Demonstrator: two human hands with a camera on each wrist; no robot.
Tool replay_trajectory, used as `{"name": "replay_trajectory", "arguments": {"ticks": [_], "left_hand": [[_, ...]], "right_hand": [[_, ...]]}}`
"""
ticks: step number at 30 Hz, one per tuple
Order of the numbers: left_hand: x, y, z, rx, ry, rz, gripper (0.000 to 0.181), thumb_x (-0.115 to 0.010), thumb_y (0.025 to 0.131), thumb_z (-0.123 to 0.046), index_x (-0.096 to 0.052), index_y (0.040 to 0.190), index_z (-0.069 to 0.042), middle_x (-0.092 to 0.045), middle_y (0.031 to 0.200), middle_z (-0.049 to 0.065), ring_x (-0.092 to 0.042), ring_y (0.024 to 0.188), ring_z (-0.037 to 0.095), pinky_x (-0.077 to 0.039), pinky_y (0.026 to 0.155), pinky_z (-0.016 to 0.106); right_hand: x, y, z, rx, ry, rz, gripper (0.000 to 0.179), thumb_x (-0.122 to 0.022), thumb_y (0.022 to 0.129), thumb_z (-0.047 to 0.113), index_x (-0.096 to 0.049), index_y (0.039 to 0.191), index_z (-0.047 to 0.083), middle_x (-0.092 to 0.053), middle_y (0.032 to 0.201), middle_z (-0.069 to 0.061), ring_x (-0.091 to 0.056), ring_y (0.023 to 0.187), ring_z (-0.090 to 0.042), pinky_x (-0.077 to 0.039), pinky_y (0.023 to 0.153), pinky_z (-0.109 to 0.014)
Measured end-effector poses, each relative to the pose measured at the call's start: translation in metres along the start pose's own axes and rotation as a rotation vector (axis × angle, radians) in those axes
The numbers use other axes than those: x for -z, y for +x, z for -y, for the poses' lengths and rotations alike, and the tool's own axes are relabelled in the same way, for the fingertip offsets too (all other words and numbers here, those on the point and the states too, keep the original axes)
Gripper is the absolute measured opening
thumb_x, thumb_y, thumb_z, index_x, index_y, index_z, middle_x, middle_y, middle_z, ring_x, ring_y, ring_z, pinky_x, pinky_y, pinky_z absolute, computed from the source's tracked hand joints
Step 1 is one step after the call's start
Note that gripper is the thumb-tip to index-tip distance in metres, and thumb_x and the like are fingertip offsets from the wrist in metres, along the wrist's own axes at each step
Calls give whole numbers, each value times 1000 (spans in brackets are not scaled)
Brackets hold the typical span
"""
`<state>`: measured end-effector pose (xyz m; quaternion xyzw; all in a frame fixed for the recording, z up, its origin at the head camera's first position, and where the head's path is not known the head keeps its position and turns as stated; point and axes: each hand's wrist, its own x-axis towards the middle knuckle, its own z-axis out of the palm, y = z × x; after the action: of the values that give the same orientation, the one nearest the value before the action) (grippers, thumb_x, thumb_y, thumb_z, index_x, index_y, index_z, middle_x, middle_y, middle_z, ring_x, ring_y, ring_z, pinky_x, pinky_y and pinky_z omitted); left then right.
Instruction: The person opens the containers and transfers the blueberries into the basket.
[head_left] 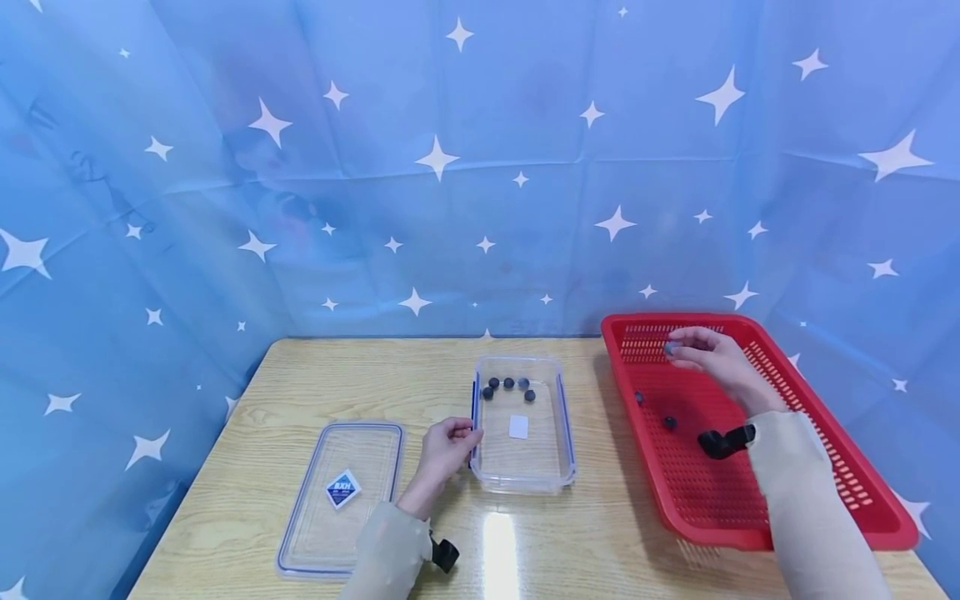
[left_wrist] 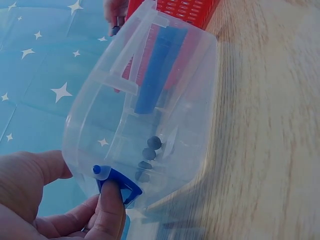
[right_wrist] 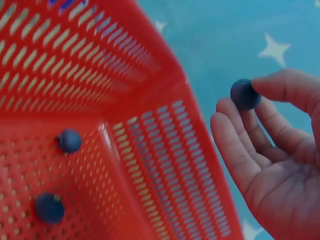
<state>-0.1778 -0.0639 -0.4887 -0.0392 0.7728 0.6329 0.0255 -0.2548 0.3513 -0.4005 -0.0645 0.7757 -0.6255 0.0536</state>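
My right hand (head_left: 720, 367) pinches a blueberry (right_wrist: 245, 94) between thumb and fingertips, up over the far part of the red basket (head_left: 660, 492). Two more blueberries lie on the basket's floor, one dark blueberry (right_wrist: 49, 208) and another blueberry (right_wrist: 70, 141) near the wall. A clear plastic food container (head_left: 525, 482) stands lidless in the middle of the table. At its left side my left hand (head_left: 442, 454) grips the wall by a blue latch (left_wrist: 120, 182). Several blueberries (head_left: 508, 383) sit toward the container's far end, and a white label (head_left: 518, 427) shows on its bottom.
The clear lid (head_left: 341, 533) with a blue seal lies flat on the wooden table (head_left: 247, 442), left of the container. Behind the table hangs a blue curtain (head_left: 525, 275) with white stars. The basket's high slotted walls stand at the table's right.
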Motion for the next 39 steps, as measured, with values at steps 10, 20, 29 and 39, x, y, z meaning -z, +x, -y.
{"name": "replay_trajectory", "arguments": {"ticks": [10,20,29,39], "left_hand": [[-1,1,0,-1,23,-7,26,-68,82,-8,-64,102,8,-61,81,6,-54,67,9,-47,56,17],[-1,1,0,5,4,-7,27,-68,81,-7,-63,103,9,-61,81,7,-54,66,8,-47,56,17],[0,0,1,-20,-7,-9,27,-68,81,-5,-63,102,11,-61,80,7,-53,65,7,-45,54,15],[0,1,2,-13,4,-8,28,-68,81,-6,-63,103,10,-62,81,7,-54,66,8,-47,56,16]], "right_hand": [[15,0,-24,-27,7,37,32,-56,93,9,-46,118,-9,-62,94,7,-63,87,-6,-53,77,-24],[19,-1,-32,-58,46,8,34,-55,94,9,-44,120,-11,-63,93,6,-63,85,-6,-53,76,-23],[6,5,-18,40,70,-5,27,-57,92,5,-49,114,-9,-63,93,3,-63,85,-7,-53,75,-20],[-20,16,7,66,-69,-15,23,-60,92,15,-55,111,3,-62,95,10,-60,88,-3,-51,74,-18]]}}
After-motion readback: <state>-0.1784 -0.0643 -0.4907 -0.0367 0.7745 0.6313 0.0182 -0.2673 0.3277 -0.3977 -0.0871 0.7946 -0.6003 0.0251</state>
